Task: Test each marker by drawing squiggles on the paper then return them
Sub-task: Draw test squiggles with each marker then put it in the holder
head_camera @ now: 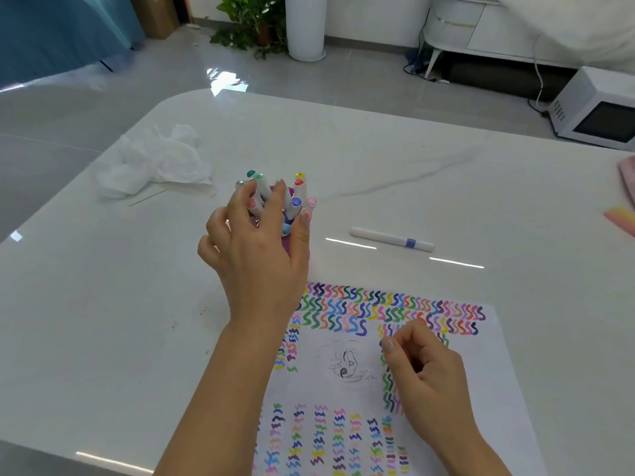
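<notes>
A bunch of white markers [298, 190] with coloured end caps stands upright in a magenta holder [286, 238] at the table's middle. My left hand [261, 255] reaches over the holder, fingers spread and touching the marker tops, with the thumb against the holder's right side. One capped white marker with a blue band [391, 239] lies flat to the right. The paper [488, 379] lies near me, covered with several rows of coloured squiggles around a faint pencil sketch. My right hand [426, 372] rests on the paper, fingers loosely curled, with nothing visible in it.
A crumpled white tissue [154, 159] and a thin stick [147, 198] lie at the back left of the white marble table [412, 173]. Pink items [622, 218] sit at the right edge. A microwave [598, 111] stands on the floor beyond.
</notes>
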